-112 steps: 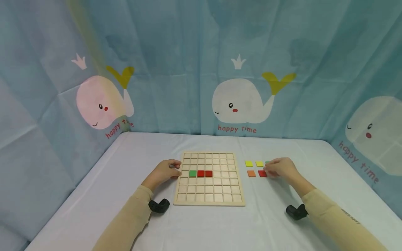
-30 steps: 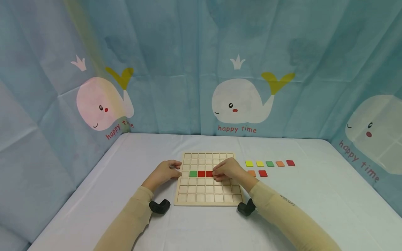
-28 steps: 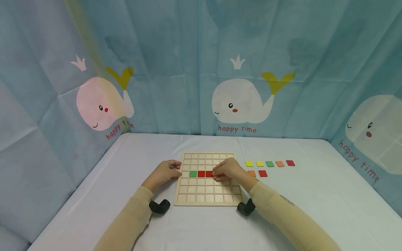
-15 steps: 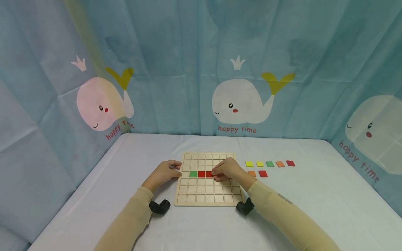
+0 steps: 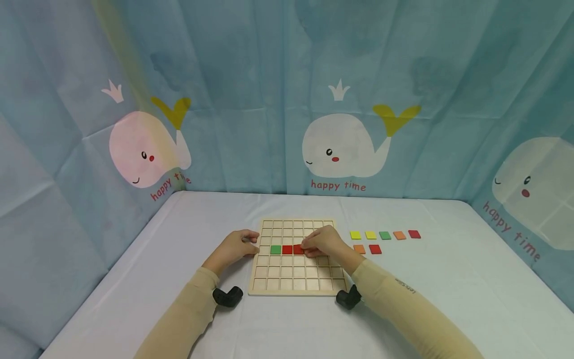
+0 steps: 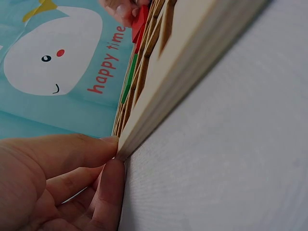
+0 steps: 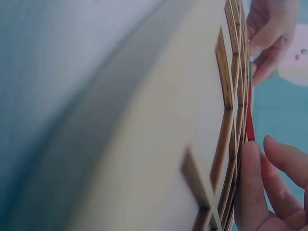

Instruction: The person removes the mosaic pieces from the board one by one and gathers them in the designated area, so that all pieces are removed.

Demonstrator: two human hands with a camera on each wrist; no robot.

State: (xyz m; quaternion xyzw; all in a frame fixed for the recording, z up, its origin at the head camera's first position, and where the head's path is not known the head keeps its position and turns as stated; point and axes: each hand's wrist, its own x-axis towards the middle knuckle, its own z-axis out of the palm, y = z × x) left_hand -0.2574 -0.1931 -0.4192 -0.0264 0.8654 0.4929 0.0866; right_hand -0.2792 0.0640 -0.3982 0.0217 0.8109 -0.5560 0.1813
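Note:
A wooden grid board [image 5: 287,285] lies on the white table. My left hand [image 5: 233,248] pinches its left edge between thumb and fingers, as the left wrist view shows. One row of the board carries a green tile [image 5: 275,250], a red tile [image 5: 287,250] and a second red tile [image 5: 298,249] at the right end. My right hand [image 5: 325,241] reaches over the board and pinches that last red tile by its right side. In the left wrist view this red tile [image 6: 139,21] is tilted up from the grid. Fingers partly cover its right side.
Right of the board lie loose square tiles in two rows: yellow tiles [image 5: 363,235], a green tile [image 5: 384,235], an orange tile [image 5: 399,235] and a red tile [image 5: 414,234] behind, an orange tile [image 5: 359,249] and a red tile [image 5: 375,249] in front. A whale-printed curtain [image 5: 251,144] hangs behind.
My right hand has come left from the loose tiles to the board. Over the last second it shifts slightly left, and the end red tile tilts up. My left hand stays put.

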